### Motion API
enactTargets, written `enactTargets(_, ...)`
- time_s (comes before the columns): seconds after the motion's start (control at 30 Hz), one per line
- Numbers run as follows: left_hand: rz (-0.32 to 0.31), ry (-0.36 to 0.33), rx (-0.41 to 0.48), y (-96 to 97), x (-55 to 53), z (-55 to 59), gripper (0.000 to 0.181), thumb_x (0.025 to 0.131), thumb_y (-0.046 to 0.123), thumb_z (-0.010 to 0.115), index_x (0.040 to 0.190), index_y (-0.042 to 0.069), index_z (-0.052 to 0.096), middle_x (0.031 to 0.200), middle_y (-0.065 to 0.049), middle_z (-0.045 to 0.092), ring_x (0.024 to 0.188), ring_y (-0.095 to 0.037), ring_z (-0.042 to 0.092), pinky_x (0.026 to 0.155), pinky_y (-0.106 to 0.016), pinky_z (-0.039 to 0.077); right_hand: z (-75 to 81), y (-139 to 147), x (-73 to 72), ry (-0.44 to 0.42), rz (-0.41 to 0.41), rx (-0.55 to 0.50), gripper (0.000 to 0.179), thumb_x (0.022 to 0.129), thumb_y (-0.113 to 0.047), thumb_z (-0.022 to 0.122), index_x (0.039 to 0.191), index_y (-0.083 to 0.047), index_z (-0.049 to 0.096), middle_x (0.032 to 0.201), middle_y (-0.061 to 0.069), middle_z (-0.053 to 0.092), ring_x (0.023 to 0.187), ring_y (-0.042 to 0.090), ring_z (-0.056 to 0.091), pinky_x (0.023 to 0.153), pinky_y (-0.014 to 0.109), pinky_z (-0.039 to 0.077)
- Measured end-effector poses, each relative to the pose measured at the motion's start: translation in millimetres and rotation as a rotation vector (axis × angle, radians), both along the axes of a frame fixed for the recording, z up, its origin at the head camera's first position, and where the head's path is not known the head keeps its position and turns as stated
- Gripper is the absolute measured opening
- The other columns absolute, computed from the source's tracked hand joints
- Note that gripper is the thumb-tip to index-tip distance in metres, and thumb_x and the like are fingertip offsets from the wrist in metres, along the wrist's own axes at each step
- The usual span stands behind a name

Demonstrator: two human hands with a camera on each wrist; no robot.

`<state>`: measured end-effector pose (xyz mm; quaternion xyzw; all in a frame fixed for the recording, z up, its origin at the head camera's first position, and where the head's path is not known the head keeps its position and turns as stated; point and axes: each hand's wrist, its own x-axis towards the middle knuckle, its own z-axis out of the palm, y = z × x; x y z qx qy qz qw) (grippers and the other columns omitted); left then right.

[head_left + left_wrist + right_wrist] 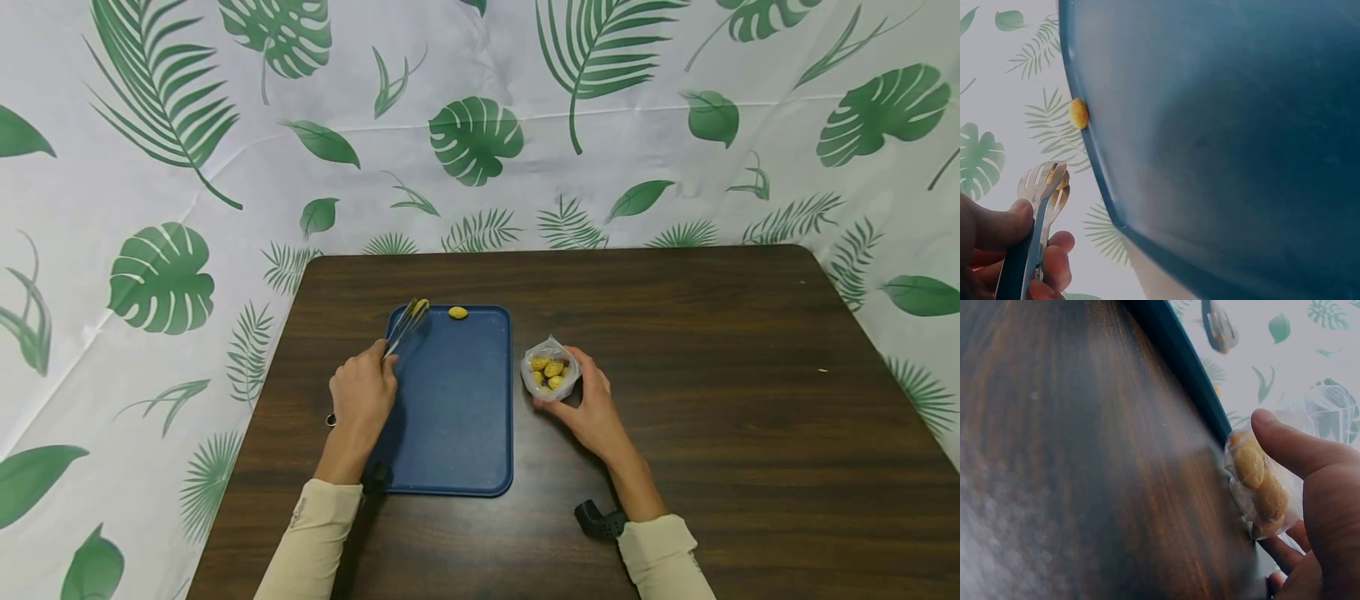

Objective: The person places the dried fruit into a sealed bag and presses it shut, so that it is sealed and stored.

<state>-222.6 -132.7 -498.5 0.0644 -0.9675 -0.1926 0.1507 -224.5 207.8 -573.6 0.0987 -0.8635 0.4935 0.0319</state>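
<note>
My left hand [363, 387] grips metal tongs [1034, 206] with slotted, fork-like ends. Between those ends sits a small yellow oval piece [1060, 179], held above the upper left corner of a blue tray [457, 417]. Another yellow oval piece [457, 312] lies by the tray's far edge; the left wrist view also shows it. Right of the tray, my right hand [588, 408] holds a clear plastic bag [572, 379], thumb and fingers around its side. Several yellow pieces [1250, 464] show inside the bag, through its open top in the head view.
The dark wooden table [712, 375] extends far to the right of the bag. Behind it hangs a white cloth [390, 192] with green leaf prints. A black band [600, 521] is at my right wrist.
</note>
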Motion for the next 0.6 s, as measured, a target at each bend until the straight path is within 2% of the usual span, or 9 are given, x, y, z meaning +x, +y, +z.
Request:
enactTargets(0.33, -0.015, 0.066, 0.005, 1.7, 5.9, 12.9, 0.026, 0.100, 0.023, 0.068, 0.117, 0.005, 0.072, 0.098, -0.022, 0.077, 0.078, -0.051, 0.071, 0.063, -0.064, 0.053, 0.8, -0.1, 0.3, -0.007, -0.005, 0.006, 0.095, 0.079, -0.027, 0.091, 0.155, -0.017, 0.036, 0.156, 0.015, 0.047, 0.146, 0.045, 0.032, 0.116, 0.070, 0.022)
enactTargets(0.6, -0.015, 0.094, -0.001, 2.1, 12.4, 24.5, 0.028, 0.099, 0.024, 0.069, 0.119, 0.005, 0.072, 0.099, -0.021, 0.078, 0.078, -0.051, 0.072, 0.062, -0.064, 0.053, 1.2, -0.6, 0.4, -0.012, -0.006, 0.004, 0.094, 0.079, -0.027, 0.091, 0.155, -0.017, 0.036, 0.155, 0.015, 0.048, 0.146, 0.046, 0.031, 0.115, 0.071, 0.021)
